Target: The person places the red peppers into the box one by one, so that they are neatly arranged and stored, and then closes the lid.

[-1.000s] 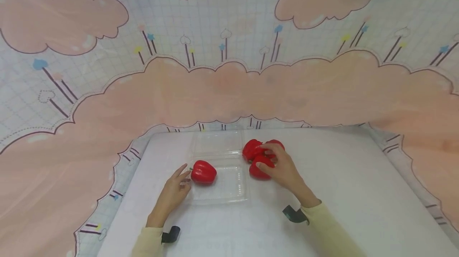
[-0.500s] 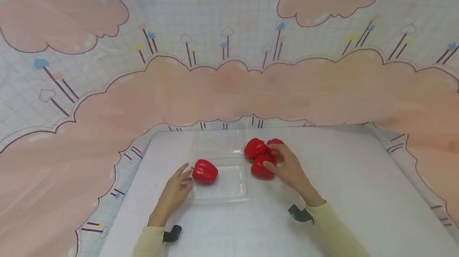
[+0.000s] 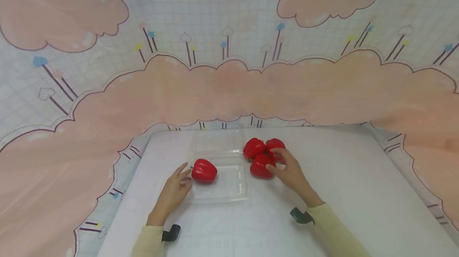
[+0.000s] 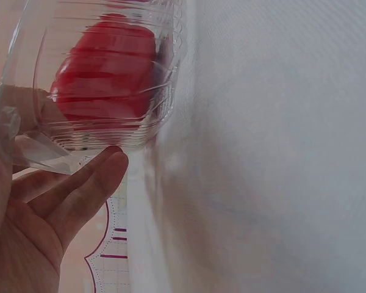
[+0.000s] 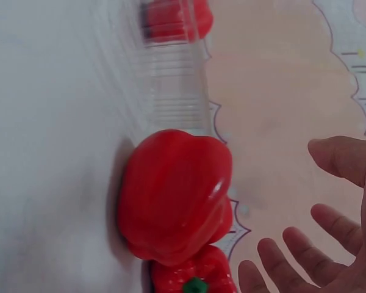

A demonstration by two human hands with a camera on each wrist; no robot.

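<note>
A red bell pepper (image 3: 204, 170) lies in the left part of a clear plastic box (image 3: 226, 199), whose lid is folded back behind it. My left hand (image 3: 175, 190) is at the box's left side, its extended fingertips touching the clear wall; in the left wrist view the pepper shows red through the plastic. Right of the box, three more red bell peppers huddle together: a front one (image 3: 261, 166), a back left one (image 3: 254, 148) and a back right one (image 3: 275, 147). Beside the front pepper, my right hand (image 5: 329, 244) is spread and holds nothing, apart from it in the right wrist view.
The box's clear lid (image 3: 218, 142) lies flat towards the back edge of the white table (image 3: 340, 177). A cloth with printed clouds (image 3: 229, 93) hangs behind and around the table. Each forearm wears a small black wrist camera (image 3: 301, 215).
My right hand has drawn back a little to the right, off the front pepper. The left hand, the box and the peppers stay in place; the head view shifts slightly.
</note>
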